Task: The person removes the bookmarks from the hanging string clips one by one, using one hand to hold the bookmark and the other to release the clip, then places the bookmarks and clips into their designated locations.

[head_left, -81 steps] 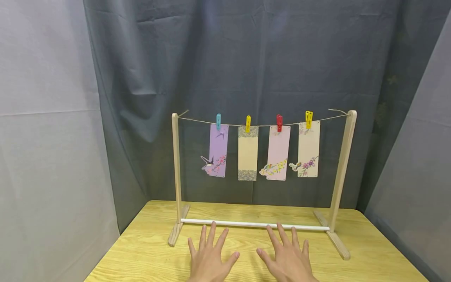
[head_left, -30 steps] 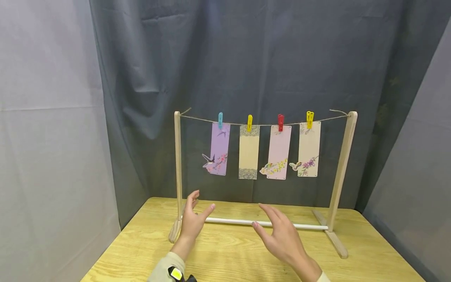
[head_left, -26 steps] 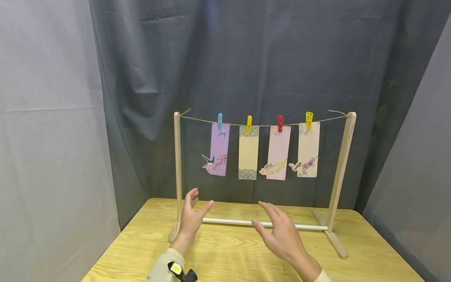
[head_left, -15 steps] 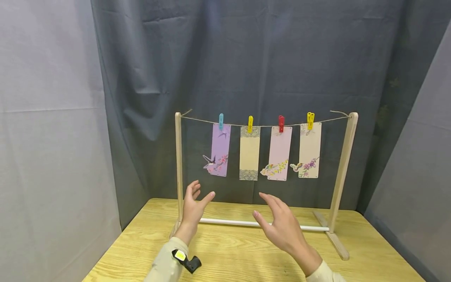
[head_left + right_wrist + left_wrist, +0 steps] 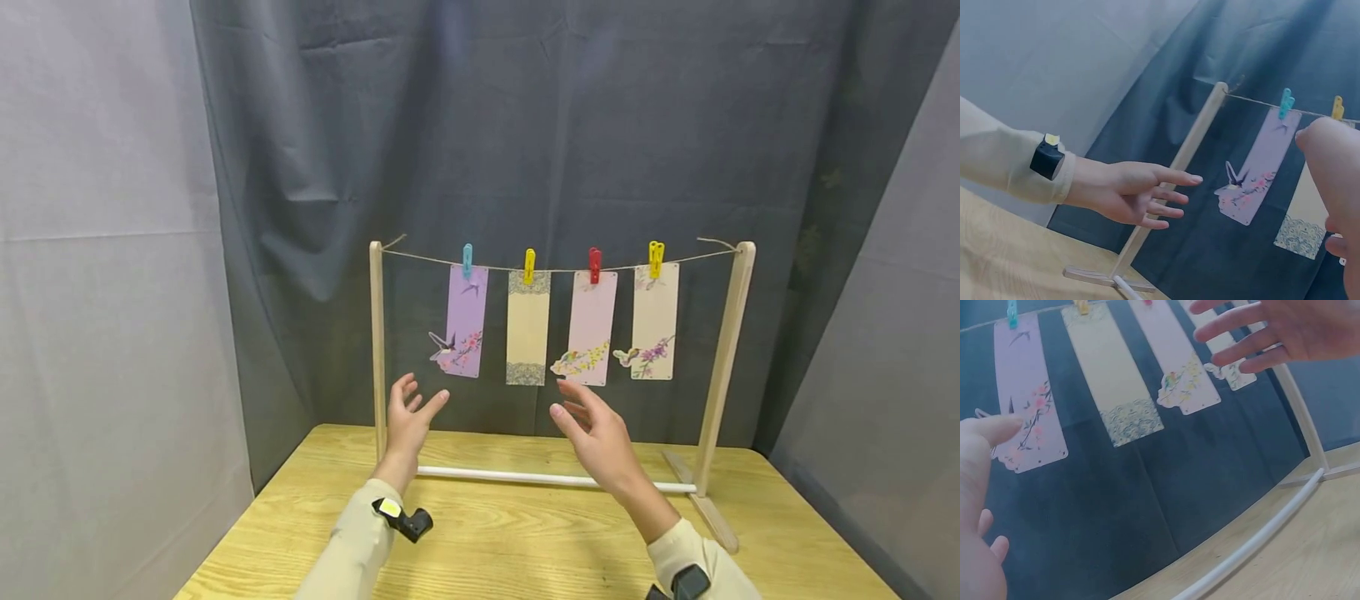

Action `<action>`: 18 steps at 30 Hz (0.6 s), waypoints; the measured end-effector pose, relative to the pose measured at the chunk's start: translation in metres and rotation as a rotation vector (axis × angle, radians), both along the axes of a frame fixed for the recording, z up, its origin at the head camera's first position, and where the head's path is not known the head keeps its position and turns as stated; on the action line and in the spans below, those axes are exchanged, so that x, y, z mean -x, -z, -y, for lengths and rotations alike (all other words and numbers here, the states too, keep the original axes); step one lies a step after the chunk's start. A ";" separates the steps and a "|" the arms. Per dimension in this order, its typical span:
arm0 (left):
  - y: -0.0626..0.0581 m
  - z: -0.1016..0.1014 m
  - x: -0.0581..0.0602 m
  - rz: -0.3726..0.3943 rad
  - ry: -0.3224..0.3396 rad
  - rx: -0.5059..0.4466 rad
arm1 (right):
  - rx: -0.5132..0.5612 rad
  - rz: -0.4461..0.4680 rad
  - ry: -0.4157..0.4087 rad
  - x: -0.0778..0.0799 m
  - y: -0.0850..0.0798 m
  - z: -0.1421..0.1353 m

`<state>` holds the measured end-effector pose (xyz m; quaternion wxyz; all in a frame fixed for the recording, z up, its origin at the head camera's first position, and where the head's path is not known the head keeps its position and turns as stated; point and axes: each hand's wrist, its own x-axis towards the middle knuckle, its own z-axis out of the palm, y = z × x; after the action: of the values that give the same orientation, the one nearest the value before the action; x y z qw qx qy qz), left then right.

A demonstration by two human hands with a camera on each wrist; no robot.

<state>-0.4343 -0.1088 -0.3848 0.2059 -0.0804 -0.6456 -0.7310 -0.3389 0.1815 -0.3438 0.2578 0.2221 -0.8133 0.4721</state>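
Note:
My left hand (image 5: 408, 425) is raised in front of the rack's left post, fingers relaxed and apart, below a purple bookmark (image 5: 467, 317) with a swallow and pink blossoms. Nothing is in it. My right hand (image 5: 600, 433), also holding nothing, is lifted below a pink bookmark (image 5: 592, 321) with yellow flowers, fingertips close to its lower edge in the head view. Between these hangs a cream bookmark (image 5: 528, 325) with lace-patterned ends; another cream bookmark (image 5: 654, 321) with purple flowers is at the right. A blue clothespin (image 5: 467, 261), a yellow one, a red clothespin (image 5: 595, 265) and another yellow one clip them to a string.
The string runs between two wooden posts (image 5: 726, 367) of a rack standing on the wood-grain table (image 5: 495, 550). A white rod (image 5: 502, 476) joins the posts low down. Dark grey cloth (image 5: 480, 125) hangs behind, with pale panels (image 5: 112, 292) at the sides.
Both hands, at first spread flat low over the table, have turned palms inward and risen towards the bookmarks. More of both sleeves shows. The bookmarks hang as before.

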 end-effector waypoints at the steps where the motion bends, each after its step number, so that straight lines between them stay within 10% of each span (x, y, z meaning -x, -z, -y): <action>1: 0.000 0.000 0.002 0.004 0.002 -0.013 | 0.021 0.017 -0.012 0.002 -0.001 -0.001; 18: -0.013 0.015 0.018 0.021 0.076 -0.017 | 0.128 0.047 -0.105 0.020 -0.019 0.016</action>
<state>-0.4528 -0.1235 -0.3716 0.1717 -0.0955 -0.6380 -0.7446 -0.3589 0.1655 -0.3248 0.2270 0.2363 -0.7745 0.5412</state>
